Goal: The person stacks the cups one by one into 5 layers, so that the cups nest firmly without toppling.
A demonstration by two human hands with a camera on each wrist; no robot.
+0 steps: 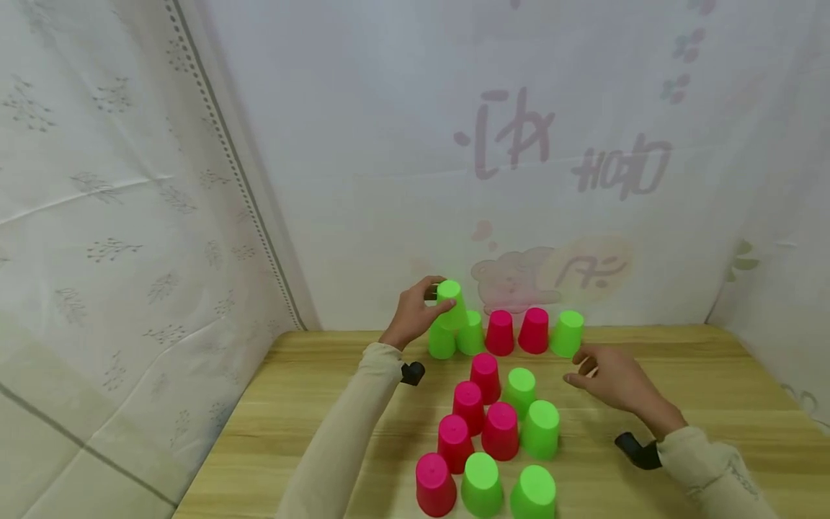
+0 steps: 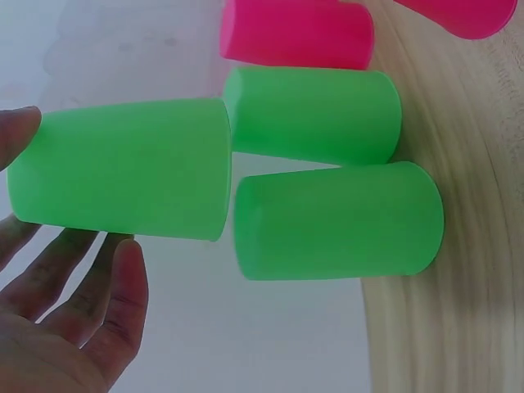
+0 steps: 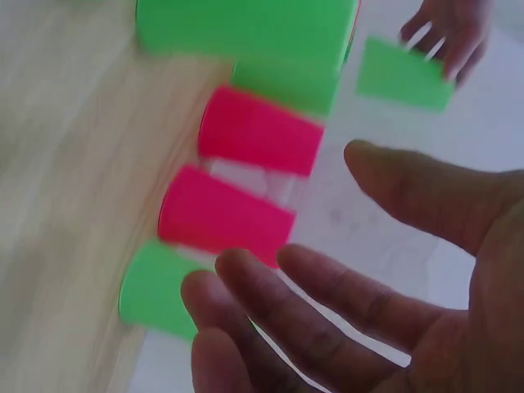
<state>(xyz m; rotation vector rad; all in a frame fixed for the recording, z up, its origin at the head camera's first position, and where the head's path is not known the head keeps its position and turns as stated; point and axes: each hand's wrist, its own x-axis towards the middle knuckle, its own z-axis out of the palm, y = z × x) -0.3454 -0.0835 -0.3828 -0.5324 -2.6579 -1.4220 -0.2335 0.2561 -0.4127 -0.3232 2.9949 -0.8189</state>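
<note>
My left hand (image 1: pixel 415 311) holds an upside-down green cup (image 2: pixel 123 170) between thumb and fingers. This cup is over two other upside-down green cups (image 2: pixel 340 221) at the left end of the back row, its rim level with their tops in the left wrist view. Nothing is in my right hand (image 1: pixel 612 378), whose fingers are loosely bent, just in front of the green cup (image 1: pixel 568 334) at the row's right end. Between those ends stand two pink cups (image 1: pixel 500 333), also upside down.
In front of the back row, several pink cups (image 1: pixel 455 443) and green cups (image 1: pixel 540 430) stand upside down on the wooden table (image 1: pixel 292 404), running toward the near edge. A white printed curtain (image 1: pixel 389 180) hangs right behind the table.
</note>
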